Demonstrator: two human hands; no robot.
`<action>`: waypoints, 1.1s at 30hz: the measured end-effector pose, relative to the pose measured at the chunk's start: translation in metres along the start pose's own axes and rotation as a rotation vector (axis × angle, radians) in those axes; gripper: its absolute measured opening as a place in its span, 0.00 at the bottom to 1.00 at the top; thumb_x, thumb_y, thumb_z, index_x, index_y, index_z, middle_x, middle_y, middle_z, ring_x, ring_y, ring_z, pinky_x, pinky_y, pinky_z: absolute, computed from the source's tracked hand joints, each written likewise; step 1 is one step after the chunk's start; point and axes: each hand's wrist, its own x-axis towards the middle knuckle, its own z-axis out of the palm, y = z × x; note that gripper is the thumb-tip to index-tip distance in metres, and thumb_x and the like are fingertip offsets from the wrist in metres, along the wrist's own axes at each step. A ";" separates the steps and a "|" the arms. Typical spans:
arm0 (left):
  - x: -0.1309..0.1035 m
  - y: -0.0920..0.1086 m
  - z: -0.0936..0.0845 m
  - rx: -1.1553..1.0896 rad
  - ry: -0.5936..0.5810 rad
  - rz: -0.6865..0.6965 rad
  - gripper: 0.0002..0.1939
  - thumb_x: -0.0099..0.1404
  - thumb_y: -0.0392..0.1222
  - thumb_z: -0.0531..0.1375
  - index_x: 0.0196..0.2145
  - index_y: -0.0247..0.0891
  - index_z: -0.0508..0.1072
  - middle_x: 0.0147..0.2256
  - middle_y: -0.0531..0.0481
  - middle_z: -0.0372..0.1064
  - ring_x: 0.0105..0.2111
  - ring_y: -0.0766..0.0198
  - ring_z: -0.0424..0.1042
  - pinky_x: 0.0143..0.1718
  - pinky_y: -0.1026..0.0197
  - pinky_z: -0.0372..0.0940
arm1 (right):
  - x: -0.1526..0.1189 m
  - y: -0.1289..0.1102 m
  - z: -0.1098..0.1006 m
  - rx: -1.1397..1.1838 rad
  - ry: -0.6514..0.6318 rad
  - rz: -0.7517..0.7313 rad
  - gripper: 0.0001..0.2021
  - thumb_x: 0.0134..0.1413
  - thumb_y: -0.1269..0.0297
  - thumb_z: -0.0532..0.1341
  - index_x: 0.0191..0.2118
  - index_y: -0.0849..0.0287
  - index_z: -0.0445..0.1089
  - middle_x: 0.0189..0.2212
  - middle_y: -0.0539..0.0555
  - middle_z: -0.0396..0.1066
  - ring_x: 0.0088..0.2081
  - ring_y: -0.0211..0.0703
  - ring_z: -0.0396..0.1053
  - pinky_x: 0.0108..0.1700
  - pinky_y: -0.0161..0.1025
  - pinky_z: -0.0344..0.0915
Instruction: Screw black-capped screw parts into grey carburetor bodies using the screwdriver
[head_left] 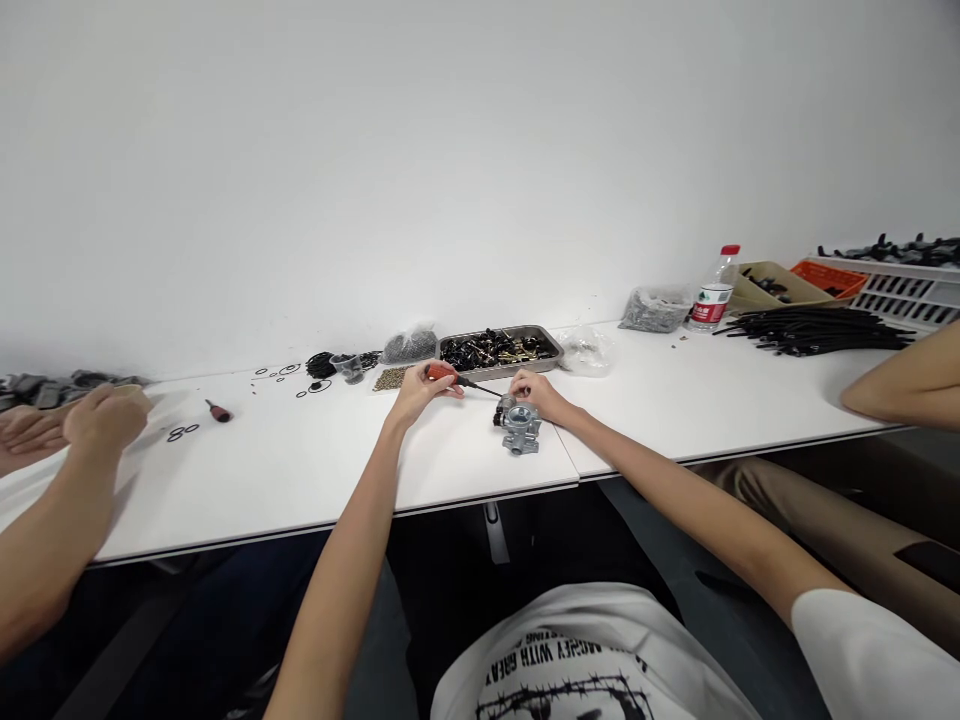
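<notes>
A grey metal carburetor (520,428) rests on the white table in front of me. My left hand (425,392) is closed around the red handle of a screwdriver (444,374). Its dark shaft points right and slightly down, with the tip at the upper left of the carburetor. On the far side of the carburetor, my right hand (537,393) has its fingers curled against the top, steadying it. The exact spot where the tip meets the carburetor is too small to make out.
Behind my hands stands a metal tray (551,350) of small black and brass parts, with plastic bags beside it. Rubber rings and another screwdriver (219,411) lie left. Rightward are a water bottle (712,290), black tubes (817,330) and bins. Other people's arms rest at both sides.
</notes>
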 end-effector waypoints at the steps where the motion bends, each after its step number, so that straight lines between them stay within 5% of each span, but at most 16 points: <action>1: 0.000 0.000 0.000 -0.017 -0.003 0.002 0.20 0.50 0.46 0.73 0.37 0.34 0.74 0.32 0.46 0.76 0.29 0.56 0.79 0.38 0.46 0.77 | 0.000 0.000 0.001 0.015 0.010 0.008 0.08 0.47 0.61 0.67 0.25 0.60 0.76 0.33 0.56 0.69 0.32 0.43 0.66 0.33 0.40 0.64; 14: -0.003 0.006 0.002 -0.115 0.018 0.033 0.20 0.51 0.46 0.73 0.37 0.34 0.73 0.35 0.44 0.77 0.29 0.56 0.79 0.36 0.48 0.77 | 0.000 -0.012 -0.005 0.140 0.012 0.137 0.08 0.45 0.60 0.70 0.28 0.60 0.80 0.34 0.57 0.74 0.36 0.46 0.71 0.38 0.42 0.68; 24: 0.000 0.007 -0.012 -0.197 0.184 0.085 0.21 0.50 0.45 0.73 0.37 0.34 0.73 0.33 0.46 0.77 0.27 0.57 0.79 0.35 0.51 0.77 | -0.001 -0.022 -0.013 0.311 0.103 0.248 0.18 0.63 0.50 0.60 0.39 0.62 0.77 0.43 0.61 0.76 0.39 0.43 0.72 0.38 0.39 0.69; 27: 0.001 0.005 -0.015 -0.246 0.249 0.076 0.20 0.49 0.44 0.74 0.36 0.34 0.73 0.31 0.47 0.76 0.27 0.58 0.78 0.34 0.52 0.77 | 0.003 -0.025 -0.027 0.317 -0.014 0.220 0.21 0.64 0.47 0.58 0.43 0.62 0.76 0.45 0.61 0.76 0.41 0.45 0.73 0.41 0.39 0.69; 33: 0.005 -0.004 -0.024 -0.325 0.415 0.093 0.15 0.52 0.41 0.71 0.33 0.32 0.72 0.25 0.49 0.71 0.24 0.57 0.77 0.30 0.54 0.75 | -0.004 -0.050 -0.055 0.384 -0.508 0.121 0.33 0.56 0.52 0.67 0.65 0.51 0.60 0.63 0.61 0.62 0.60 0.52 0.67 0.56 0.45 0.68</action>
